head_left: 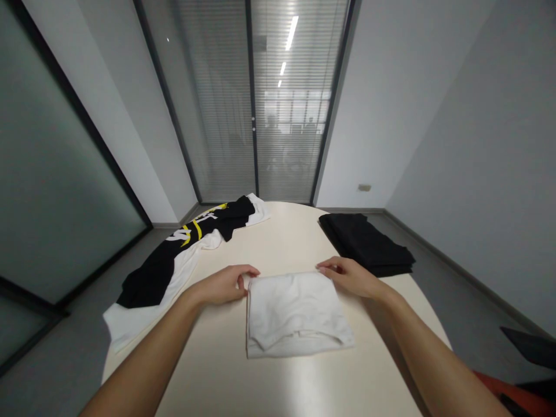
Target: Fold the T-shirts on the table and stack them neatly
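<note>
A folded white garment (299, 310), apparently trousers with a curved waistband edge facing me, lies flat on the table in front of me. At its far left corner is my left hand (223, 285), thumb and forefinger curved and apart, touching the cloth's edge. My right hand (350, 277) is at the far right corner, with thumb and fingertips closed together on the cloth's edge. Its other fingers are partly hidden.
The pale round-edged table (286, 237) carries a black and white printed garment (186, 249) spread along its left edge. A stack of folded black clothing (367, 243) sits at the right edge. A red and black object (516, 388) shows at lower right.
</note>
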